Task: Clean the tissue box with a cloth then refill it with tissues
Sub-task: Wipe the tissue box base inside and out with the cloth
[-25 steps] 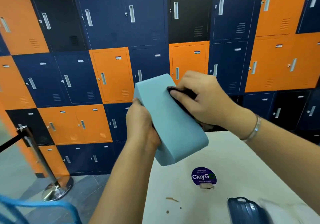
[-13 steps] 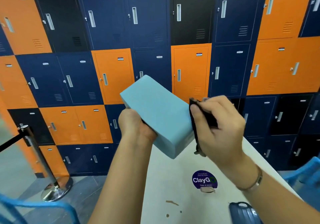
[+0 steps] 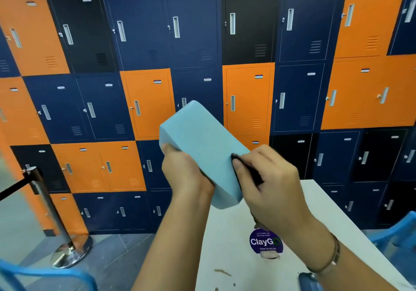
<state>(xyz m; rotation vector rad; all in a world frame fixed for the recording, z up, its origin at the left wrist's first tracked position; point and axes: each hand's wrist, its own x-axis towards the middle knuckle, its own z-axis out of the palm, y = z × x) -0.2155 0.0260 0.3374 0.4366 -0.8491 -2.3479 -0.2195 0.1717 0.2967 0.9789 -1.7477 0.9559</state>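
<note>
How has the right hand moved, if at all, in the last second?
Yes. The right hand, gripping the cloth, has come down closer to the ClayGo sticker on the table.

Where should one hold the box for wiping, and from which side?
Across its narrow width, from the left and beneath, as the left hand does. The box is a long smooth block, tilted, and the right hand presses the cloth on its near end.

One tissue box (image 3: 202, 151), one dark cloth (image 3: 252, 174), left hand (image 3: 182, 171), right hand (image 3: 272, 187), one worktop (image 3: 326, 202), one round sticker (image 3: 265, 242), one stanchion post (image 3: 46, 200).
</note>
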